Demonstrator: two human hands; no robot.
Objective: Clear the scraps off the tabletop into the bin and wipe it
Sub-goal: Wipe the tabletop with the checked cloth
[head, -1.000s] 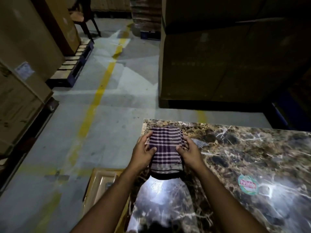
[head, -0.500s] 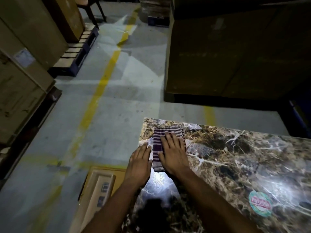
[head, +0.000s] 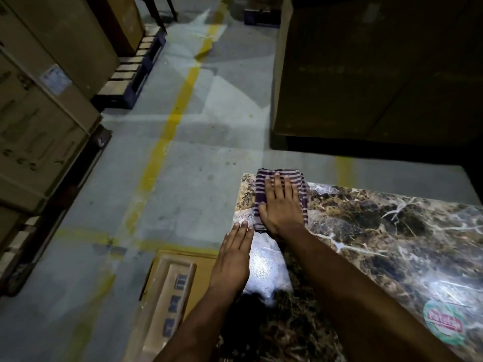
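My right hand now flat on striped cloth, fingers straight, pressing; a second ago both hands held it folded. Cloth at far left corner of marble tabletop. Left hand relaxed, flat beside cloth. Wiping begun.

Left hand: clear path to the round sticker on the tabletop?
Probably not directly. The right forearm lies across the tabletop between the left hand and the sticker.
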